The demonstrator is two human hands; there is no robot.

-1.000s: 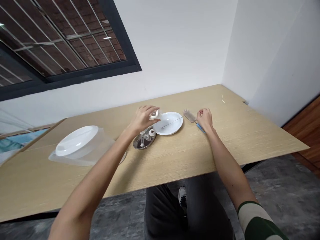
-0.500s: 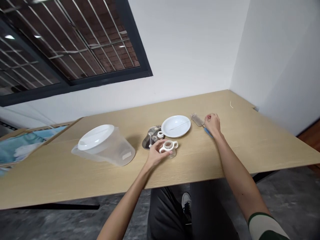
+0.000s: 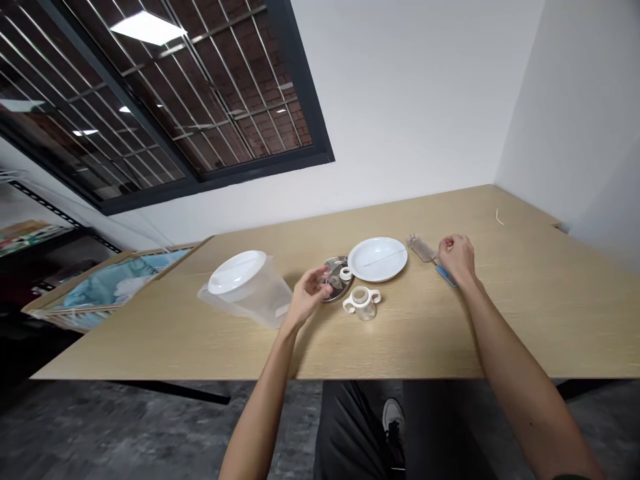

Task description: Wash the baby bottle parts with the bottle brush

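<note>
My left hand (image 3: 311,293) is open, thumb and fingers apart, in front of the shiny metal tray (image 3: 342,285) and partly covering it. Just right of it, a clear baby bottle (image 3: 367,311) with a white two-handled collar stands upright on the table, untouched. A white ring-shaped part (image 3: 345,273) sits at the tray's edge by the plate. My right hand (image 3: 457,257) has its fingers curled in a pinch beside a bottle brush (image 3: 423,249) with a blue handle, which lies on the table. Whether anything small is between those fingers is hidden.
A white plate (image 3: 370,272) with a thin wire-like stick (image 3: 385,257) across it stands behind the bottle. Left is a translucent pitcher (image 3: 265,297) with a white lid, tilted in view. A cloth-filled crate (image 3: 65,313) is beyond the table's left end. A small white strip (image 3: 499,217) lies far right.
My left hand has let go of the baby bottle and moved left toward the tray. My right hand stays by the brush, fingers still curled. The camera view has shifted.
</note>
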